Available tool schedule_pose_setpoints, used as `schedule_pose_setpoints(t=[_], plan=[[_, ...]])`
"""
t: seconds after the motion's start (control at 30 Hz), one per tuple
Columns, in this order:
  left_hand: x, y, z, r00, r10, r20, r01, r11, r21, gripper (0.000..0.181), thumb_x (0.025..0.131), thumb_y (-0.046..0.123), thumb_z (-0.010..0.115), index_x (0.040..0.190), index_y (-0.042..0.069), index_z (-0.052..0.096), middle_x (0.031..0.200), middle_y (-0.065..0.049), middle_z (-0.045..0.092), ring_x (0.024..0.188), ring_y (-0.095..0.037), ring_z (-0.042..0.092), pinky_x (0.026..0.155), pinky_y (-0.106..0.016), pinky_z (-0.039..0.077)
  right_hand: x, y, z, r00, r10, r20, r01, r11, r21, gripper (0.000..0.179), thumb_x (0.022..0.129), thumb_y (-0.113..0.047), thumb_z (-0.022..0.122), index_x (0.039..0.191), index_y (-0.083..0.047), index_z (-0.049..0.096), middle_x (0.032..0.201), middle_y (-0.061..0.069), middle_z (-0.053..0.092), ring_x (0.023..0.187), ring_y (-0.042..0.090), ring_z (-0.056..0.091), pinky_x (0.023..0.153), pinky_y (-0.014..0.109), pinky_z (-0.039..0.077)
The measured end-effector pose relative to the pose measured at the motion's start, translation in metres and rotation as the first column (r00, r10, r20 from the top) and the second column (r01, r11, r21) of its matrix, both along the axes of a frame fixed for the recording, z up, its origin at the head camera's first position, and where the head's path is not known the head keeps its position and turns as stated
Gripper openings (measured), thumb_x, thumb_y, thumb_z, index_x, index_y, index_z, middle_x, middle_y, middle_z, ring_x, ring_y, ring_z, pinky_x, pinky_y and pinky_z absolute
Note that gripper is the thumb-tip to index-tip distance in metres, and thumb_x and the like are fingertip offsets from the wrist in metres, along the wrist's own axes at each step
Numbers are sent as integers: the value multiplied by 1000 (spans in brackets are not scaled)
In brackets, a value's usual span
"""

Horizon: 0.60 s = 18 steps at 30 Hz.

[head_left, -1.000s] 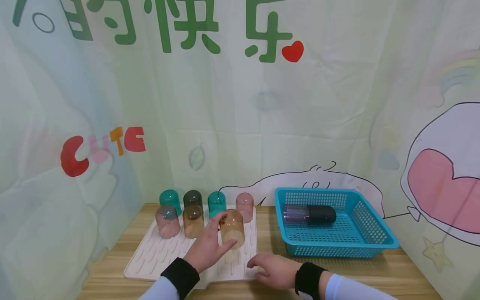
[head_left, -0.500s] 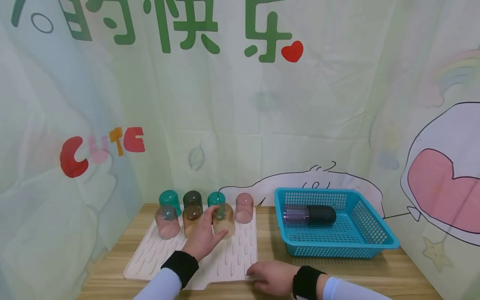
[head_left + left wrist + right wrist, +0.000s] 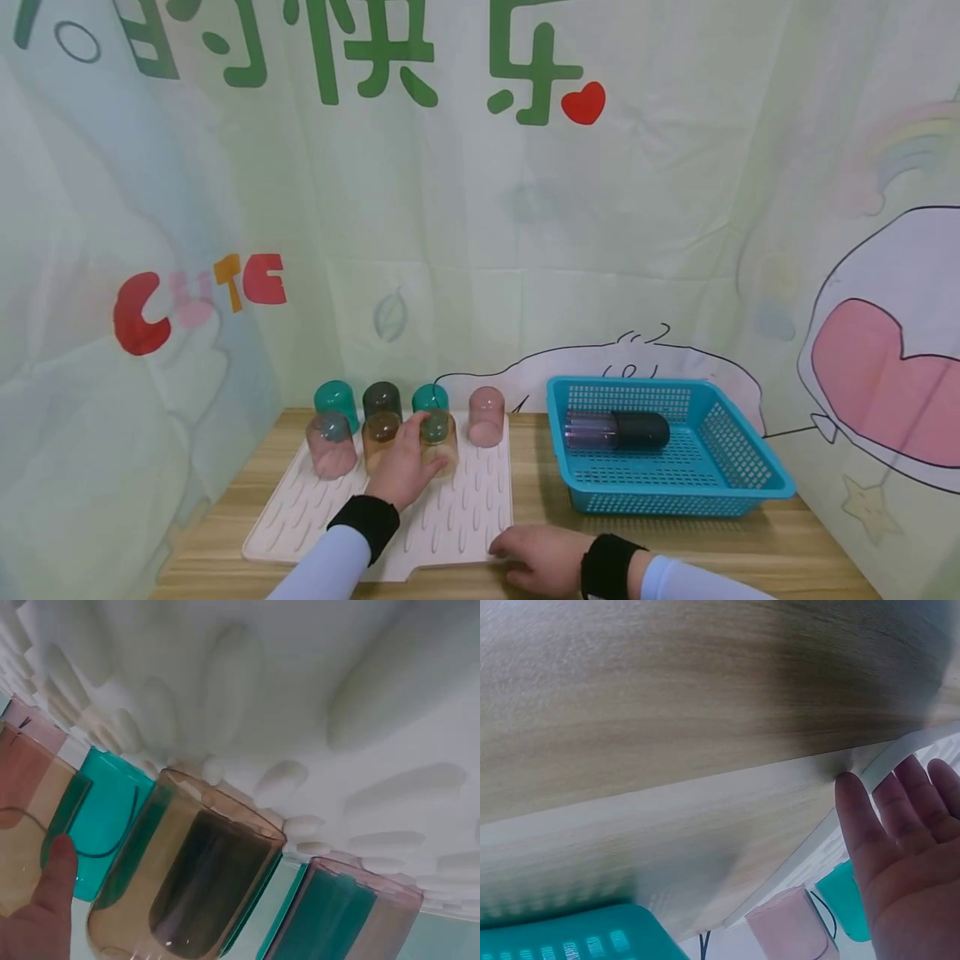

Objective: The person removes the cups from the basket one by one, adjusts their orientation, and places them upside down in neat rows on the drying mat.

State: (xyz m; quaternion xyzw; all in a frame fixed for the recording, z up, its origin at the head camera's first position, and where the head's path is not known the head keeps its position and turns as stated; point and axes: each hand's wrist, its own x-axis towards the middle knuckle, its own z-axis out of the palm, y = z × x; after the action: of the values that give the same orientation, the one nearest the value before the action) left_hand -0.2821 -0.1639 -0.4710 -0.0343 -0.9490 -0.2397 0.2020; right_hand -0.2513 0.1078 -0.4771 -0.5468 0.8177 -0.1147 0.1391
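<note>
My left hand (image 3: 405,467) grips a clear amber tumbler (image 3: 442,454), which stands upside down on a white ribbed drying mat (image 3: 457,533). In the left wrist view, one finger (image 3: 58,877) lies along that tumbler (image 3: 19,877). Just left of the hand is another amber tumbler (image 3: 378,442), with a pink tumbler (image 3: 332,454) beyond it. A back row holds a green tumbler (image 3: 335,400), a dark grey one (image 3: 381,398), a second green one (image 3: 429,397) and a pink one (image 3: 487,417). My right hand (image 3: 543,557) rests with extended fingers at the mat's front right corner (image 3: 900,750).
Right of the mat, a blue plastic basket (image 3: 675,483) stands on the wooden table (image 3: 675,550). Inside it lie a dark tumbler (image 3: 641,429) and a purple ribbed one (image 3: 590,429), end to end. A printed cloth (image 3: 637,275) hangs behind and on both sides.
My left hand has carried the amber tumbler leftward and down onto the mat, beside the other amber one. The right hand has stayed near the mat's corner.
</note>
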Motion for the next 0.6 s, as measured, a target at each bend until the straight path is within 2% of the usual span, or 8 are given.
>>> schedule_pose_setpoints(t=[0.1, 0.3, 0.4, 0.5, 0.6], plan=[[-3, 1, -3, 1000, 10, 14, -10, 1000, 2, 83, 79, 32, 77, 141, 11, 26, 135, -21, 44, 101, -28, 58, 88, -46, 54, -1, 1, -2, 1000, 7, -8, -7, 1000, -7, 32, 94, -25, 58, 124, -15, 55, 116, -8, 60, 106, -2, 49, 91, 22, 47], [-8, 2, -7, 1000, 11, 21, -11, 1000, 10, 83, 79, 30, 78, 140, 9, 27, 136, -21, 43, 110, -30, 54, 92, -47, 51, -4, 1, -5, 999, -17, 35, 17, 1000, 11, 32, 94, -24, 58, 125, -16, 55, 117, -10, 60, 105, -2, 49, 91, 24, 49], [-10, 3, -9, 999, 7, 32, -8, 1000, 11, 82, 79, 29, 77, 141, 10, 26, 136, -21, 43, 109, -30, 54, 91, -47, 52, -3, 2, -4, 999, -24, 43, 23, 1000, 15, 32, 94, -24, 58, 125, -16, 55, 116, -10, 60, 104, -3, 49, 91, 25, 49], [-11, 4, -11, 999, 8, 51, -9, 1000, 10, 82, 80, 29, 77, 141, 11, 26, 137, -20, 43, 93, -25, 59, 81, -41, 56, -2, 2, -3, 998, -26, 49, 25, 1000, 16, 32, 94, -23, 59, 125, -16, 55, 116, -10, 60, 105, -3, 48, 91, 24, 49], [-11, 5, -13, 997, 13, 74, -14, 1000, 11, 82, 81, 30, 76, 142, 12, 25, 137, -19, 42, 76, -20, 58, 66, -33, 56, -2, 1, -1, 998, -29, 59, 28, 999, 21, 32, 94, -22, 58, 125, -16, 54, 117, -11, 59, 105, -3, 48, 90, 24, 49]])
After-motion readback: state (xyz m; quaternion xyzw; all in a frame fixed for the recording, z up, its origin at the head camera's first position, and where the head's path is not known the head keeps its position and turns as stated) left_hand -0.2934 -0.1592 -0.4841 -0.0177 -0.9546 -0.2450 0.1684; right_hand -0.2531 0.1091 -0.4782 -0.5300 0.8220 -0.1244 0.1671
